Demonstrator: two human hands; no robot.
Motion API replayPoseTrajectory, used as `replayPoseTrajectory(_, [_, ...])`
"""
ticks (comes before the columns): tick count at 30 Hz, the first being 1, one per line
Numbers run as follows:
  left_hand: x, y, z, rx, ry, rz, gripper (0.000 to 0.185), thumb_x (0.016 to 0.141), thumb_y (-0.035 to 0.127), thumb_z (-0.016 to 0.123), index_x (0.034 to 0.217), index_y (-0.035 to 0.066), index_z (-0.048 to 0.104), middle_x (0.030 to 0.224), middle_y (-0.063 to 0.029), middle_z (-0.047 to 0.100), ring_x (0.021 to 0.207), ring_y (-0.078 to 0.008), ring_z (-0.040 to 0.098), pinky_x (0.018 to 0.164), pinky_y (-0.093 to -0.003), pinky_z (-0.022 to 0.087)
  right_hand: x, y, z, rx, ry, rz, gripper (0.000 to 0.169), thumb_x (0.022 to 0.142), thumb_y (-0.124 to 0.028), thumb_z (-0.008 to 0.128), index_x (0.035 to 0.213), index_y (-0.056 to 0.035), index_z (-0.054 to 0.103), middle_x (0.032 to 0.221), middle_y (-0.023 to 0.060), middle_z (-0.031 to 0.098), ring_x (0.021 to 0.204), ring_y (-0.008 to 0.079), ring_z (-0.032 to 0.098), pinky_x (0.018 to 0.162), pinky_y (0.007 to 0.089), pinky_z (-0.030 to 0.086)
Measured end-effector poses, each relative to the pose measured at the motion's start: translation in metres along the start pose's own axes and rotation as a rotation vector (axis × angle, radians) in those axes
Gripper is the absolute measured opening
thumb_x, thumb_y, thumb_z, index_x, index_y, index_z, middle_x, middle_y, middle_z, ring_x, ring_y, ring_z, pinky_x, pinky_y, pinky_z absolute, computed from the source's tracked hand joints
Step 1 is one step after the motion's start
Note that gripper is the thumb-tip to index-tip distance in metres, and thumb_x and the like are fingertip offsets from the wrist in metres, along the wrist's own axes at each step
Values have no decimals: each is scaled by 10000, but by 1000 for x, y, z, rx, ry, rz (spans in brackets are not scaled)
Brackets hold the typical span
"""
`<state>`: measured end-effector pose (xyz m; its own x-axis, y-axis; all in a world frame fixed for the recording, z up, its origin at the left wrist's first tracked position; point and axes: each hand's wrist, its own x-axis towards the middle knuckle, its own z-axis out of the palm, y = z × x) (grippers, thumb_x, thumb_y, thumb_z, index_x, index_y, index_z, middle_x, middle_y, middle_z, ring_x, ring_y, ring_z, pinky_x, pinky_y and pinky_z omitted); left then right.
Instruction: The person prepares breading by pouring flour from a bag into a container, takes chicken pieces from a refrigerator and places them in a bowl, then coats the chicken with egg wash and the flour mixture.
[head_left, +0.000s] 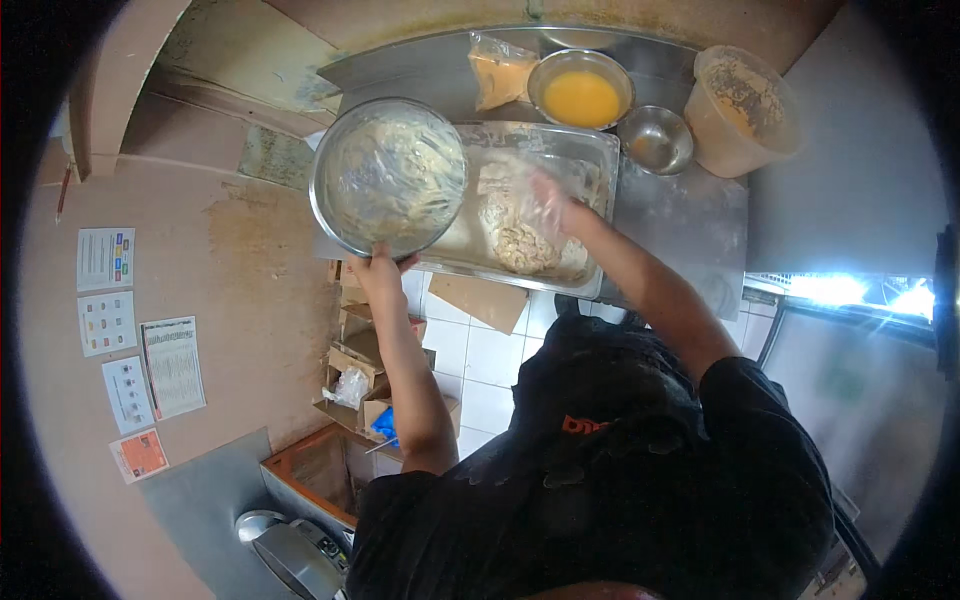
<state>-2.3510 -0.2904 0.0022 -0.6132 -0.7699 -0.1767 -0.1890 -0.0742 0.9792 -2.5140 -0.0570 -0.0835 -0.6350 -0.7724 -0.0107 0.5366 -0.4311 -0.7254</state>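
My left hand (381, 271) grips the near rim of a round metal bowl (390, 176), tilted so its inside shows. Pale, wet batter-like residue smears that inside. The bowl hangs over the left end of a rectangular metal tray (611, 202). White flour-like powder (457, 232) covers much of the tray's bottom, and a lumpy, coated mass of food (525, 247) lies on it. Above the powder is my right hand (551, 202), in a clear plastic glove and blurred by motion. Whether its fingers hold anything is not visible.
Behind the tray stand a bag of orange powder (501, 75), a bowl of yellow liquid (581, 97), a small metal bowl (655, 141) and a tall plastic tub (739, 112). Cardboard boxes (356, 352) sit below at left. Printed sheets (172, 367) hang on the left wall.
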Motion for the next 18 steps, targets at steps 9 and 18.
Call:
replayPoseTrajectory(9, [-71, -55, 37, -156, -18, -129, 524, 957, 28, 498, 1422, 84, 262, 1277, -208, 526, 811, -320, 691, 490, -337, 617, -50, -95, 28, 859, -48, 10, 885, 898, -653, 510, 1447, 29, 380, 1409, 235, 485, 1192, 391, 548, 1013, 622, 391])
replayPoseTrajectory(18, [-143, -82, 89, -146, -298, -313, 510, 916, 23, 480, 1400, 38, 321, 1194, -199, 576, 835, -323, 697, 508, -327, 615, -3, -125, 98, 657, -414, 144, 830, 895, -717, 413, 1445, -96, 425, 1508, 186, 396, 1396, 332, 360, 1142, 548, 277])
